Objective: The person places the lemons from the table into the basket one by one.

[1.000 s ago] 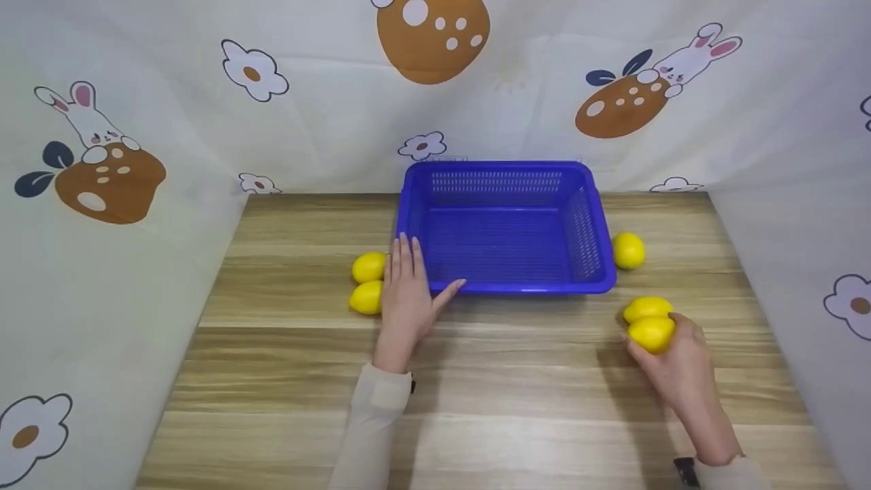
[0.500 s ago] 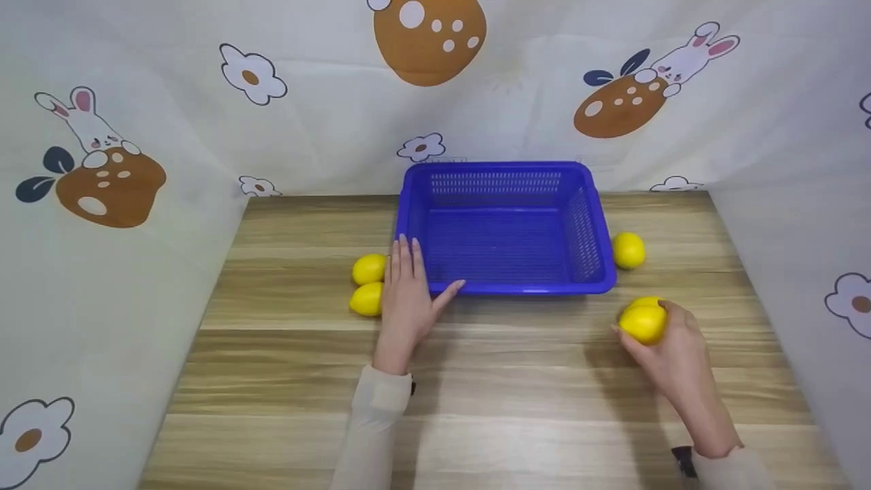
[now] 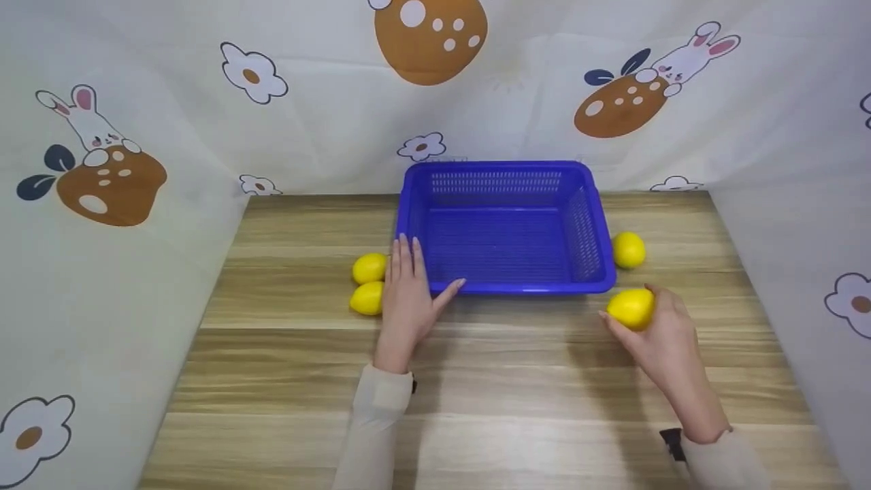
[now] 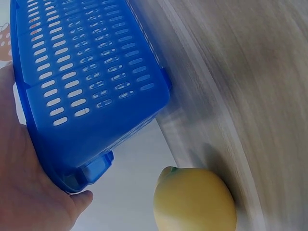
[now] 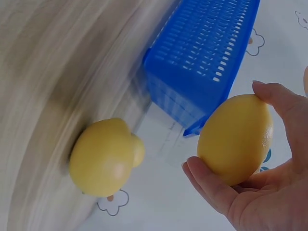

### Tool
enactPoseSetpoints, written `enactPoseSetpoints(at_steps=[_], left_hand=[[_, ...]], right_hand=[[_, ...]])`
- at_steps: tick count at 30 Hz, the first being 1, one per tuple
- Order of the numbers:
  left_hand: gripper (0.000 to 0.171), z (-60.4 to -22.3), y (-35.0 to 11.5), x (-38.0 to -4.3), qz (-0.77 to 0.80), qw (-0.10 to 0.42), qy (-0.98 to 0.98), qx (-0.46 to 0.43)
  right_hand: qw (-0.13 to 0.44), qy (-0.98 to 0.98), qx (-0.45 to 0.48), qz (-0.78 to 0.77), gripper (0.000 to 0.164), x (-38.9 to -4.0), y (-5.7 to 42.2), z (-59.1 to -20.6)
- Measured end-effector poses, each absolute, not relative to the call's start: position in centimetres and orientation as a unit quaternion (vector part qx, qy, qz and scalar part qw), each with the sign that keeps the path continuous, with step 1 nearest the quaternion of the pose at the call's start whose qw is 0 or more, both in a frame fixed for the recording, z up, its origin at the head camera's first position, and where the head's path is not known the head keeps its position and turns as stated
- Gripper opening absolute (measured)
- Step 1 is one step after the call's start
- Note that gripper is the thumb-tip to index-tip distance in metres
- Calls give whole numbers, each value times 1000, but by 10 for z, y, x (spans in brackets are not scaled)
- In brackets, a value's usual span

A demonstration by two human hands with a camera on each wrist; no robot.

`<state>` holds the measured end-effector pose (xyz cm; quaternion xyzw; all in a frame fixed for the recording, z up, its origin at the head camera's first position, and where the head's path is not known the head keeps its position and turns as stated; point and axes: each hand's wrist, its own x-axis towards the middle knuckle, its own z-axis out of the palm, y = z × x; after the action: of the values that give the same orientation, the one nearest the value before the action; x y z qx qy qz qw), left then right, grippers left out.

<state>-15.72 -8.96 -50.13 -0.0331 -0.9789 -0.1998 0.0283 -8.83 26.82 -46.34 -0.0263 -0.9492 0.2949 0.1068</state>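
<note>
The right hand (image 3: 663, 340), thumb and fingers curled about a lemon (image 3: 631, 309), has shifted forward and a little leftward over the last second, bringing that lemon closer to the near right corner of the blue basket (image 3: 517, 288); in the head view it now covers the lemon that showed just behind it, though the right wrist view gives a resting lemon (image 5: 101, 159) on the table (image 3: 517, 395), part of another peeping out behind; the held lemon appears lifted, so I judge the grip made and the carrying begun, with no lemon yet in the basket; the left hand (image 3: 406, 292), well apart from the right, lies unmoved with straight fingers along the basket's left rim, two lemons (image 3: 369, 268) beside it; another lemon (image 3: 629, 250) sits just beside the basket's right wall.
</note>
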Motion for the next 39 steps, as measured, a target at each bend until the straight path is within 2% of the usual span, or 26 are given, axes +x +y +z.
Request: enactPoseSetpoints(at_steps=[18, 33, 39], left_hand=[[109, -503, -91, -155, -200, 38, -979, -30], [110, -504, -91, -157, -204, 39, -978, -31], [109, -503, -90, -157, -208, 37, -977, -36]], right_hand=[[127, -945, 9, 301, 81, -104, 250, -449], [121, -946, 26, 301, 80, -115, 239, -442], [142, -942, 42, 300, 80, -120, 236, -442]])
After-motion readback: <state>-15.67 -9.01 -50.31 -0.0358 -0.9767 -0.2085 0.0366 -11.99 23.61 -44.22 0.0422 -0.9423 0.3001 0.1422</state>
